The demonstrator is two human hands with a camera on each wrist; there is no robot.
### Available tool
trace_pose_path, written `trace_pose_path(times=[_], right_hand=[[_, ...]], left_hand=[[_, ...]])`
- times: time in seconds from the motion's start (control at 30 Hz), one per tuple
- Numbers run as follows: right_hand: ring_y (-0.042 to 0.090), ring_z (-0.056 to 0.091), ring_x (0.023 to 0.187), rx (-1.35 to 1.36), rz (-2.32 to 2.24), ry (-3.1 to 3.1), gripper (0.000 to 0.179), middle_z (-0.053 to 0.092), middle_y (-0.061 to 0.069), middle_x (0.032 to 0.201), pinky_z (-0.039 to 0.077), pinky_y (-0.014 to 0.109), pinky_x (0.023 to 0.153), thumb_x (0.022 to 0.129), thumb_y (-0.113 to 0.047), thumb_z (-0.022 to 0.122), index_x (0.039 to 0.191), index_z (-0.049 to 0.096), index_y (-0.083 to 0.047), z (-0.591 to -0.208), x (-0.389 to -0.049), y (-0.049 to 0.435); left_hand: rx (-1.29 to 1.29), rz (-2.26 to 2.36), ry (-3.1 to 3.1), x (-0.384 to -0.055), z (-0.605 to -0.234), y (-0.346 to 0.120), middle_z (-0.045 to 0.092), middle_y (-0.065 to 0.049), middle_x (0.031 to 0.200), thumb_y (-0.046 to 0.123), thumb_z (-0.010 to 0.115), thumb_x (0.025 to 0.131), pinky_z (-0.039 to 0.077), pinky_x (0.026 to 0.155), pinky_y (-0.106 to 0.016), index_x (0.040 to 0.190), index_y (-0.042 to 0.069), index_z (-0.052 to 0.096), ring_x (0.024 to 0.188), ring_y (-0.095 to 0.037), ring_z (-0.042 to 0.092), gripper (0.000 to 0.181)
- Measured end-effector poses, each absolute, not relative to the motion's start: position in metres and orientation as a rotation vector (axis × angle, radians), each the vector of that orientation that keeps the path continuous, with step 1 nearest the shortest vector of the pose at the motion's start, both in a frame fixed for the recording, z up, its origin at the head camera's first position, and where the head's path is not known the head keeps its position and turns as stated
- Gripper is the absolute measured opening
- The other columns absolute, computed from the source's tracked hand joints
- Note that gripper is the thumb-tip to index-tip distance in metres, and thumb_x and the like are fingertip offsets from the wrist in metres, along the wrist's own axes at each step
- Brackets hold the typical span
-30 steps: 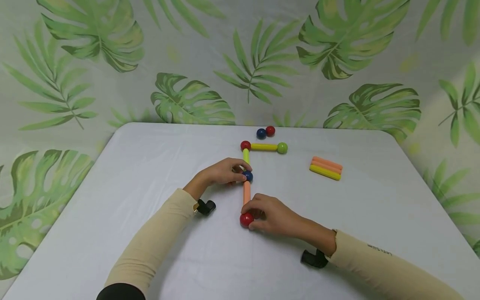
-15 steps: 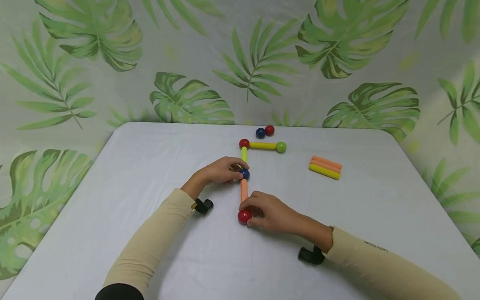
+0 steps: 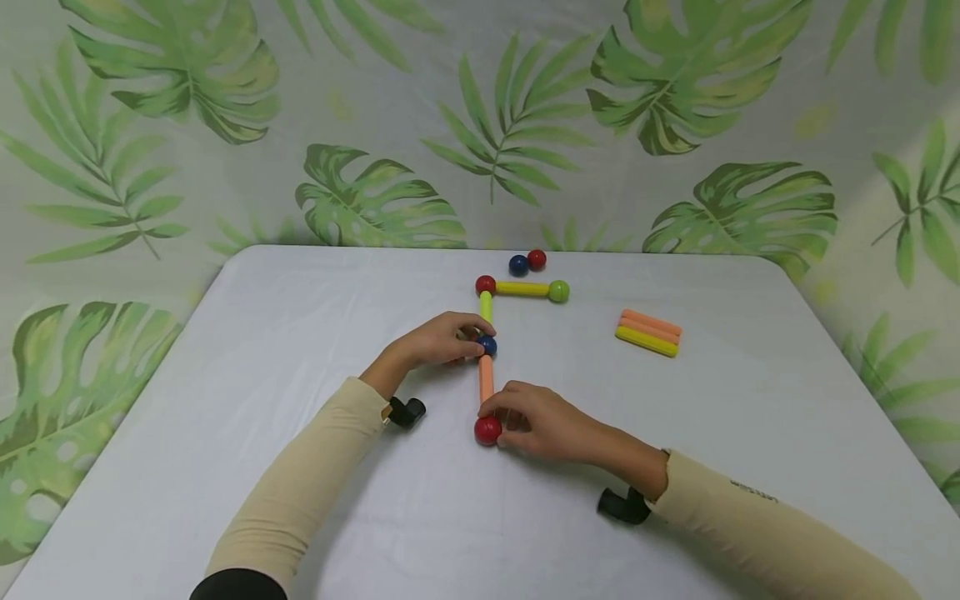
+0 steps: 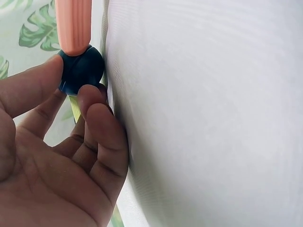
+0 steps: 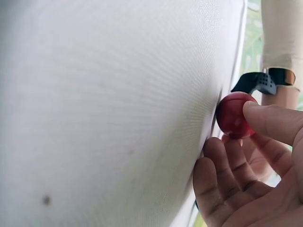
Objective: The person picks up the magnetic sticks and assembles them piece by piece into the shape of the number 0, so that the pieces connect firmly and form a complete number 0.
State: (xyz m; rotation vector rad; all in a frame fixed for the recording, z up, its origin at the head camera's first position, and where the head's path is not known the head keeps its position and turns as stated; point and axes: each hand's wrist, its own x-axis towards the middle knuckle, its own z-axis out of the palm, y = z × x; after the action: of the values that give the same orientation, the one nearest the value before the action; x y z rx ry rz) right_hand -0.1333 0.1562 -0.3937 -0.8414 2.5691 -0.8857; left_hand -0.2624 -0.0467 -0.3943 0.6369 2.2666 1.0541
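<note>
Two points of grip recorded on one line of parts

White tabletop (image 3: 750, 400), rounded at its far corners; a leaf-printed backdrop (image 3: 510, 125) stands behind it. Left hand (image 3: 442, 340): grasping, thumb and fingers pinching the blue ball (image 3: 489, 345). An orange rod (image 3: 486, 379) touches that ball and runs toward the near red ball (image 3: 487, 431); fingers cover the joint there — contact cannot be confirmed. Right hand (image 3: 551, 423): grasping, the near red ball pinched between thumb and finger. Beyond the left hand, a lime rod (image 3: 486, 305) leads to the far red ball (image 3: 486, 285); from it a yellow rod (image 3: 522, 289) extends right to a green ball (image 3: 558, 291). Well apart, to the right — three rods (image 3: 648, 332) lying side by side, two orange and one yellow.
</note>
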Motion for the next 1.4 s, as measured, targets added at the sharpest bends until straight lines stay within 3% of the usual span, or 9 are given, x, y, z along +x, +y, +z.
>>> trace_pose_path(times=[0.47, 0.77, 1.0, 1.17, 1.4], right_hand=[[0.009, 0.059, 0.09, -0.851, -0.913, 2.53, 0.038, 0.064, -0.003, 0.107, 0.054, 0.023, 0.081, 0.089, -0.013, 0.073, 0.125, 0.064, -0.019, -0.391, -0.133, 0.164], [0.009, 0.061, 0.096, -0.784, -0.889, 2.623, 0.035, 0.067, 0.002, 0.114, 0.055, 0.024, 0.081, 0.092, -0.014, 0.069, 0.127, 0.064, -0.014, -0.375, -0.139, 0.225], [0.021, 0.064, 0.091, -0.646, -0.734, 2.984, 0.028, 0.069, 0.011, 0.103, 0.056, 0.038, 0.077, 0.088, -0.003, 0.071, 0.116, 0.069, -0.003, -0.369, -0.161, 0.296], [0.027, 0.06, 0.087, -0.463, -0.507, 3.129, 0.026, 0.064, 0.016, 0.097, 0.05, 0.046, 0.078, 0.087, -0.005, 0.07, 0.113, 0.069, 0.0, -0.373, -0.174, 0.327], [0.03, 0.056, 0.089, -0.325, -0.363, 3.106, 0.03, 0.061, 0.02, 0.103, 0.049, 0.05, 0.081, 0.089, -0.01, 0.067, 0.116, 0.067, 0.002, -0.386, -0.181, 0.342]], left_hand=[[0.624, 1.064, 2.261, -0.264, -0.397, -0.048, 0.06, -0.015, 0.128, 0.016, 0.059, 0.098, 0.051, 0.073, -0.025, 0.137, 0.016, 0.058, 0.085, -0.019, 0.059, 0.039], [0.564, 1.089, 2.356, -0.252, -0.393, -0.064, 0.06, -0.014, 0.127, 0.017, 0.059, 0.097, 0.051, 0.072, -0.024, 0.138, 0.016, 0.056, 0.082, -0.018, 0.06, 0.041], [0.771, 1.063, 2.446, -0.225, -0.385, -0.069, 0.063, -0.011, 0.113, 0.014, 0.061, 0.096, 0.048, 0.069, -0.023, 0.126, 0.012, 0.064, 0.078, -0.017, 0.055, 0.031], [0.981, 1.062, 2.369, -0.197, -0.385, -0.07, 0.065, -0.007, 0.104, 0.009, 0.064, 0.094, 0.049, 0.069, -0.021, 0.117, 0.01, 0.068, 0.08, -0.014, 0.056, 0.024], [1.069, 0.974, 2.334, -0.177, -0.391, -0.065, 0.067, -0.003, 0.108, 0.014, 0.068, 0.093, 0.049, 0.074, -0.019, 0.119, 0.013, 0.069, 0.082, -0.009, 0.054, 0.027]])
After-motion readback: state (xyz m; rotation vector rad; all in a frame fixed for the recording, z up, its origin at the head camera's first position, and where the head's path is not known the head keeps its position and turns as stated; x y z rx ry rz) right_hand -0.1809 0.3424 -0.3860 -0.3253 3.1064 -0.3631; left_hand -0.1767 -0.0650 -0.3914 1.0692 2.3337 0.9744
